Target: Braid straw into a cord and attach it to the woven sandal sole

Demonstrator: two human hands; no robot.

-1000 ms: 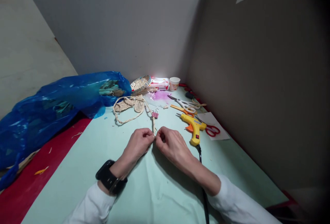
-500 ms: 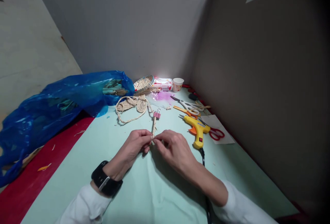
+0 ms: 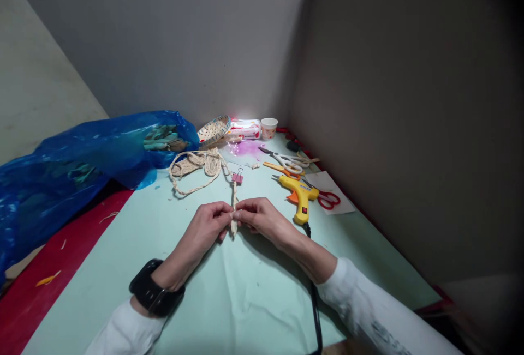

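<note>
Between my two hands runs a pale braided cord (image 3: 234, 191), its short loose end pointing toward me below my fingers. My left hand (image 3: 209, 222) pinches the cord from the left, thumb and fingertips closed. From the right, my right hand (image 3: 262, 216) pinches it at the same spot, fingertips touching or nearly touching the left ones. A pink binder clip (image 3: 237, 177) grips the cord just beyond my hands. Past the clip, the cord loops left to a coiled woven bundle (image 3: 212, 163). My fingers partly hide the cord where they hold it.
On the right lie a yellow glue gun (image 3: 302, 196), red-handled scissors (image 3: 328, 200), white-handled scissors (image 3: 289, 162) and white paper (image 3: 341, 197). A blue plastic bag (image 3: 82, 164) with dried husks fills the left. Behind stand a woven basket (image 3: 214, 130) and paper cup (image 3: 269, 128).
The view has shifted, so everything sits a little further left. My right hand has closed in around the cord, and its loose end now shows below my fingers.
</note>
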